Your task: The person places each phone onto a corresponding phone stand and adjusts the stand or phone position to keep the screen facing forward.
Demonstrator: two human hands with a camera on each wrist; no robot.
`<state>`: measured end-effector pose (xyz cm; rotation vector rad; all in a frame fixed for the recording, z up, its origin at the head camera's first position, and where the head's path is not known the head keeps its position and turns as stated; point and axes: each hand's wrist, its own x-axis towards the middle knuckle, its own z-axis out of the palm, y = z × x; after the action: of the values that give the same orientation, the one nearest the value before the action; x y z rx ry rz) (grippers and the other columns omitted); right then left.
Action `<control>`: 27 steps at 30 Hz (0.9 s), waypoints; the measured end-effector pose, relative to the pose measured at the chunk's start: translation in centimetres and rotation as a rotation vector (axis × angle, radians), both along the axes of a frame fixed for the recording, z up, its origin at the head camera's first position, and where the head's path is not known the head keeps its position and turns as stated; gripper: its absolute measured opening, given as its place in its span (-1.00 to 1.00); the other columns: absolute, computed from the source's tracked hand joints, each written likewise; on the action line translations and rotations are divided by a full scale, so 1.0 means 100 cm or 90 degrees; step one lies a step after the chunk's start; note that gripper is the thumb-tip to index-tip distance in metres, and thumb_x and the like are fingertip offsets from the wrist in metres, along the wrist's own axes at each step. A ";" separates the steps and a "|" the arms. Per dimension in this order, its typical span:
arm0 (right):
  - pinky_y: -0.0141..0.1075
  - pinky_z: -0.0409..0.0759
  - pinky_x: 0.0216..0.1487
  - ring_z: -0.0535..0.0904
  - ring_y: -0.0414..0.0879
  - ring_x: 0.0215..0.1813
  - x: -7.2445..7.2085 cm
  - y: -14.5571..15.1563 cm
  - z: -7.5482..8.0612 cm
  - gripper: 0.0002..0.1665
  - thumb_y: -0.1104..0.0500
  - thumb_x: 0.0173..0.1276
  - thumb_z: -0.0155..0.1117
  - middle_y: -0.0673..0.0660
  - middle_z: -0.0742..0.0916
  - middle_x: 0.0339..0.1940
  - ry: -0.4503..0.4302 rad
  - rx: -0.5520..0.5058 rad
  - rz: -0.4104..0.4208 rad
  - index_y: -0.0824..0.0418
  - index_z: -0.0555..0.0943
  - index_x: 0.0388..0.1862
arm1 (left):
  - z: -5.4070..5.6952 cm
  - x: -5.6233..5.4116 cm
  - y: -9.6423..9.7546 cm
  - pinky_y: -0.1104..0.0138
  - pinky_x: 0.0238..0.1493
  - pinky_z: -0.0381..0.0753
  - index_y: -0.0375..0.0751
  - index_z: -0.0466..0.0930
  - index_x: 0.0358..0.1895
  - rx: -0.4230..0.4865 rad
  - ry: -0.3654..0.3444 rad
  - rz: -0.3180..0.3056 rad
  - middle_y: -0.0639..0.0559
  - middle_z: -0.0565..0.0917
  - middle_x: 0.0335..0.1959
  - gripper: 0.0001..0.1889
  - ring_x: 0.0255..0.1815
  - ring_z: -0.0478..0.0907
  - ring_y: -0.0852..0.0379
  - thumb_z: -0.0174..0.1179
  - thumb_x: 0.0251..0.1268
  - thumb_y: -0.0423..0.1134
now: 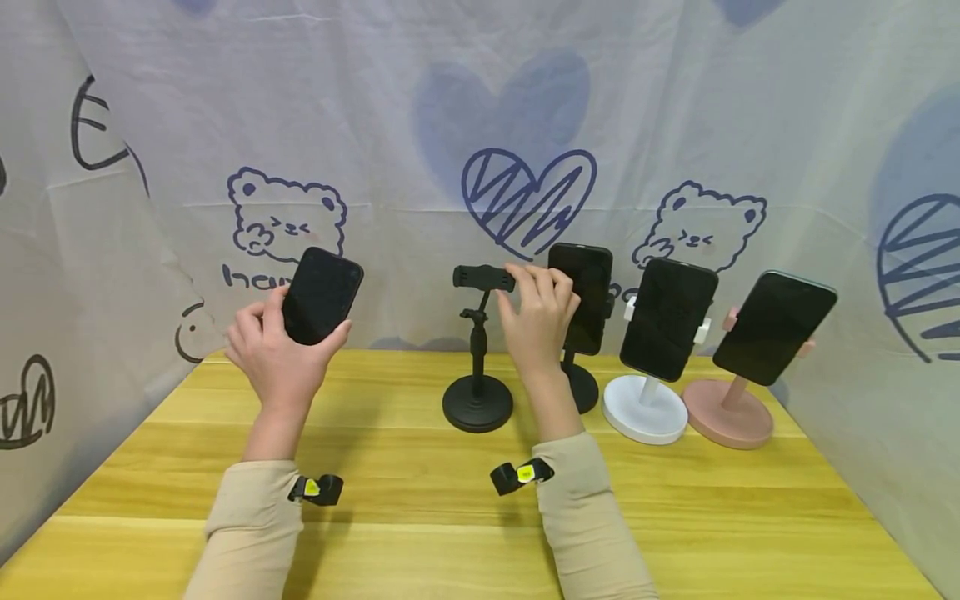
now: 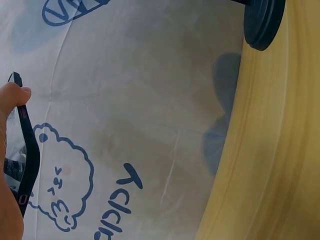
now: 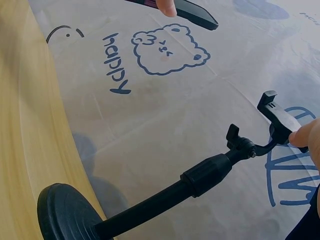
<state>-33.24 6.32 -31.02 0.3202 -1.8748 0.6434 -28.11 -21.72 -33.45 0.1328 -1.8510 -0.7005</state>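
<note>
My left hand (image 1: 281,358) grips a black smartphone (image 1: 322,296) by its sides, raised above the table with its dark screen facing me. In the left wrist view the phone (image 2: 29,155) shows edge-on, the thumb on its side. To the right, a black phone stand (image 1: 477,358) stands upright on its round base. My right hand (image 1: 536,321) pinches the right end of the stand's clamp (image 1: 480,277), which has no phone in it. The right wrist view shows this clamp (image 3: 280,120) on a thin neck above a side screw, with fingertips at one end.
Behind my right hand stands another black stand (image 1: 583,390) bearing a phone (image 1: 588,292). Further right are a white stand (image 1: 645,417) and a pink stand (image 1: 727,421), each with a phone clamped in it. A printed cloth (image 1: 390,125) hangs behind the wooden table (image 1: 405,533).
</note>
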 end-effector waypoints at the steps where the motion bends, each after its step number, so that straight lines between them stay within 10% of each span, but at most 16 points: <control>1: -0.02 0.27 0.01 0.40 0.10 0.09 0.000 0.000 0.000 -0.65 0.06 0.28 0.39 0.14 0.69 0.01 0.000 0.000 0.001 0.13 0.68 0.02 | 0.000 0.000 0.000 -0.11 -0.03 0.11 -0.14 0.48 0.23 -0.002 0.002 0.000 -0.29 0.40 -0.05 -0.15 0.01 0.26 -0.29 0.54 -0.22 0.13; 27: -0.02 0.26 0.02 0.39 0.10 0.09 0.000 0.000 -0.001 -0.65 0.07 0.28 0.39 0.15 0.69 -0.01 0.005 -0.002 0.006 0.14 0.67 0.02 | -0.001 0.001 0.031 -0.08 0.04 0.14 -0.17 0.45 0.25 0.056 0.009 -0.102 -0.29 0.40 0.07 -0.17 0.14 0.29 -0.21 0.56 -0.18 0.02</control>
<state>-33.24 6.34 -31.08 0.3287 -1.8664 0.6501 -28.04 -18.66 -33.50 0.0361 -1.8315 -0.8916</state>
